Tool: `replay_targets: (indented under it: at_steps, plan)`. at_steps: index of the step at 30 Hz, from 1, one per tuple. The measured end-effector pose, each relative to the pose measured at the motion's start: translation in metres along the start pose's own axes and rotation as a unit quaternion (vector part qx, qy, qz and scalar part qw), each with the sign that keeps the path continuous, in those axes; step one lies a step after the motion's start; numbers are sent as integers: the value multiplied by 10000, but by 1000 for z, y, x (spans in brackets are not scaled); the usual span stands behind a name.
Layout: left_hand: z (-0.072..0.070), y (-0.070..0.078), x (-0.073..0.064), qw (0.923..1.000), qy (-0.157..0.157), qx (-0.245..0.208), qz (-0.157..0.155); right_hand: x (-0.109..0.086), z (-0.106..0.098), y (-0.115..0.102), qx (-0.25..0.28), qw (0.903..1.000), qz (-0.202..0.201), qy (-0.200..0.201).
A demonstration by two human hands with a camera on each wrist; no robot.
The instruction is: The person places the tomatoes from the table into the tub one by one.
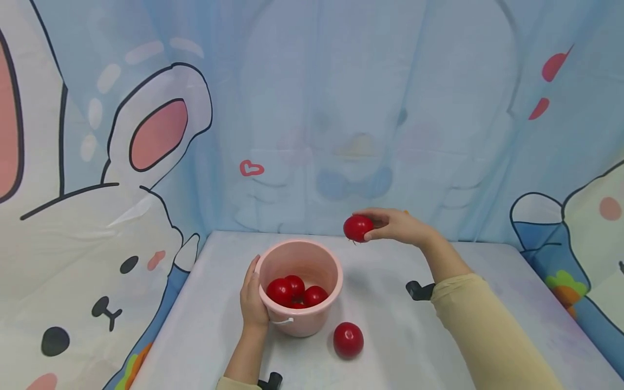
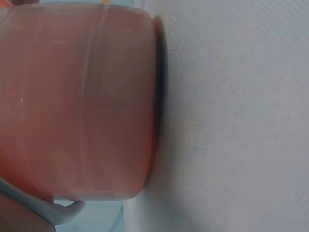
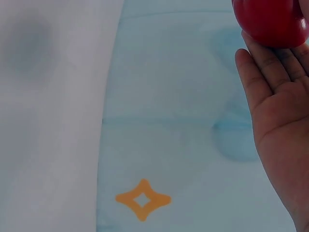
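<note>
A pink bucket (image 1: 299, 319) stands upright on the table with several red tomatoes (image 1: 280, 291) inside. My left hand (image 1: 254, 303) holds the bucket by its left side, fingers along the outer wall below the rim. In the left wrist view the bucket wall (image 2: 82, 101) fills the left half. Above the table, right of the bucket and a little higher than its rim, my right hand (image 1: 397, 226) grips a tomato (image 1: 357, 228) between thumb and fingers. The right wrist view shows part of this tomato (image 3: 273, 21) at the fingertips. Another tomato (image 1: 348, 340) lies near the bucket's lower right.
The white table (image 1: 409, 346) ends at the back against a light blue curtain (image 1: 302, 108) with cartoon prints. A printed rabbit (image 1: 97, 260) covers the curtain on the left. The bucket's white handle (image 1: 283, 322) hangs at its front.
</note>
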State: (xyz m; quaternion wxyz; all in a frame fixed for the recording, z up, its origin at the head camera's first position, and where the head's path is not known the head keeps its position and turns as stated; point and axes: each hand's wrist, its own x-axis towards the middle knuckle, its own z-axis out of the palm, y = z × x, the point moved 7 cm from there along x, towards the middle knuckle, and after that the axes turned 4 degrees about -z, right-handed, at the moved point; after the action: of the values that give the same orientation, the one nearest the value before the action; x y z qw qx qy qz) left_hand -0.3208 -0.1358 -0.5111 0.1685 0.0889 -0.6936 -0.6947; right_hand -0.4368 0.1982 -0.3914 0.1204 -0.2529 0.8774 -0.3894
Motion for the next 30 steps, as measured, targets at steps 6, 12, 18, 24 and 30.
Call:
replay_targets:
  at_steps: [6,12,18,24,30]
  plan:
    - [-2,2,0,10000,-23,-35,54,11,5,-10,146,9995,22,-284]
    - [-2,4,-2,9999,-21,-36,106,21,12,-24,335,9968,-158,-714]
    - [-2,4,-3,9999,-12,-3,111,27,19,-35,506,9926,-249,-1075]
    - [-1,3,-3,9999,20,1,125,33,28,-43,707,9866,-261,-1447]
    - [0,5,-4,9998,8,-15,175,38,38,-49,1089,9748,-278,-1927]
